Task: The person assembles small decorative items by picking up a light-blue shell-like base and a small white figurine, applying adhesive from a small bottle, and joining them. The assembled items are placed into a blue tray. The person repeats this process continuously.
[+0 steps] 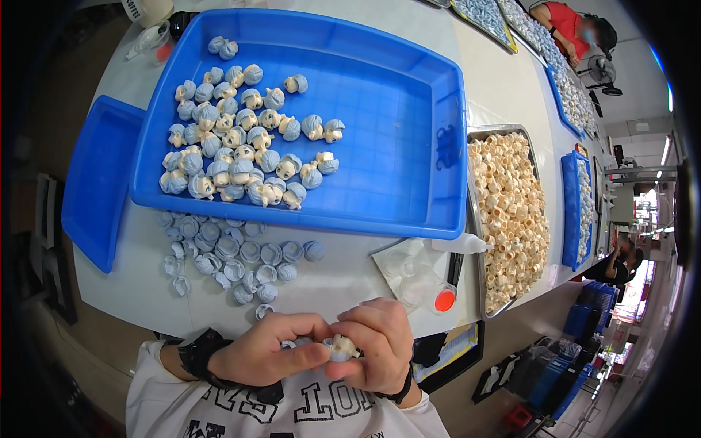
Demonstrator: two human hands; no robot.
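Close to my body, a small cream doll head (343,346) with pale blue hair is pinched between my fingertips. My left hand (274,352) grips it by thumb and forefinger; more pale blue shows beneath those fingers, partly hidden. From the other side my right hand (380,342) closes its fingers round the head. Just beyond my left hand, loose blue hair shells (248,252) lie scattered on the white table. A large blue bin (292,217) behind them holds several doll heads with blue hair (241,171), gathered toward its left side.
A metal tray (478,241) heaped with cream doll parts (509,212) stands at the right. Near it lie a white squeeze bottle (460,244) and a small container with orange-red contents (445,299). Another blue tray (102,182) sits left. A person in red (562,22) is far off.
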